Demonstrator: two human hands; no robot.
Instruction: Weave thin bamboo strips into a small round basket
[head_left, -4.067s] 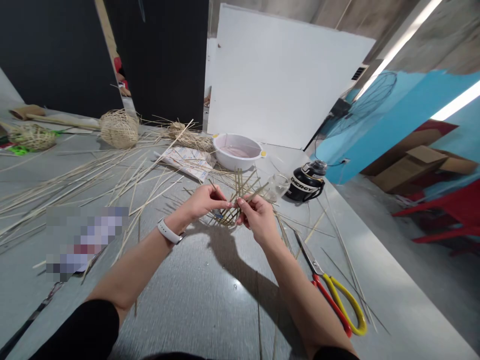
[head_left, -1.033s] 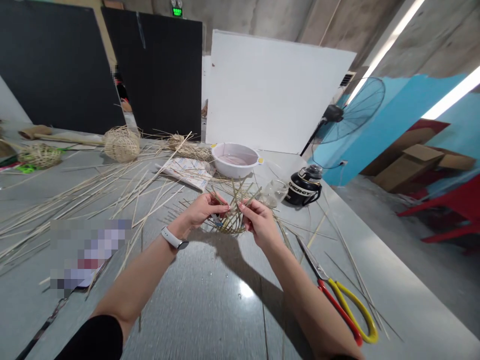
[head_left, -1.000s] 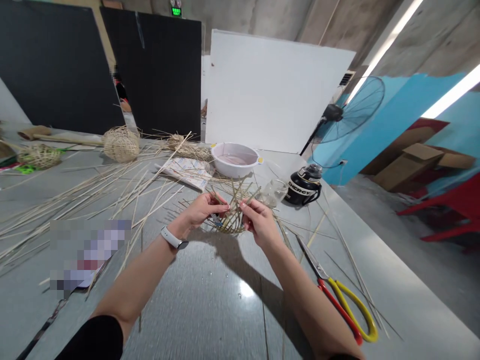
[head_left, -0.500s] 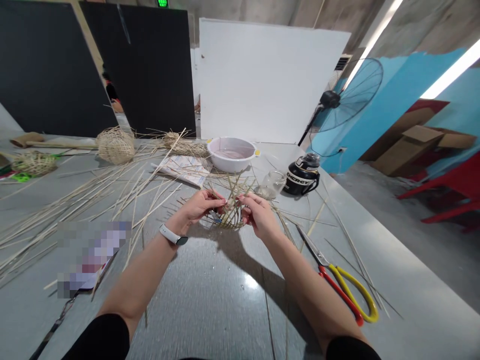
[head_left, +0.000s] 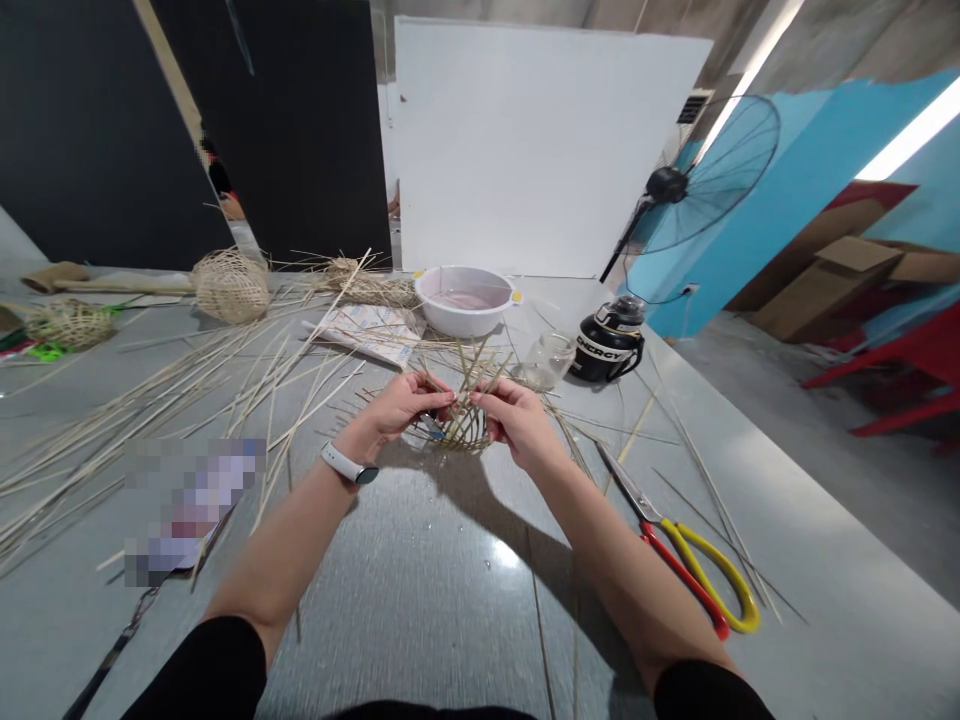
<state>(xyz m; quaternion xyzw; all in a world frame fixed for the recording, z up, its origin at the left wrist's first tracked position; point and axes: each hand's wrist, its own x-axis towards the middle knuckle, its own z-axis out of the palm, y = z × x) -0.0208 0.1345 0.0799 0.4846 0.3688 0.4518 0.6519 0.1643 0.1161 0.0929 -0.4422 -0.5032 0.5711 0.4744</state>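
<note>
A small, partly woven basket (head_left: 469,430) of thin greenish bamboo strips sits on the table before me, loose strip ends sticking up and out. From its left, my left hand (head_left: 401,405) pinches strips at the upper rim between thumb and fingers. Opposite it, my right hand (head_left: 517,415) is closed in a pinch on strips at the same rim, and its fingertips almost meet those of the left. Exactly which strips each hand grips is too fine to make out. Something small and bluish shows inside the basket, mostly hidden.
Large scissors (head_left: 675,540) with red and yellow handles lie to the right. Behind stand a glass jar (head_left: 550,360), a black bottle (head_left: 609,340) and a white basin (head_left: 465,318). Long bamboo strips (head_left: 180,400) spread across the left, near a finished woven ball-shaped basket (head_left: 230,287).
My right fingertips have shifted slightly left, closer to my left fingertips at the rim. The view has tilted a little; the basket stays in place.
</note>
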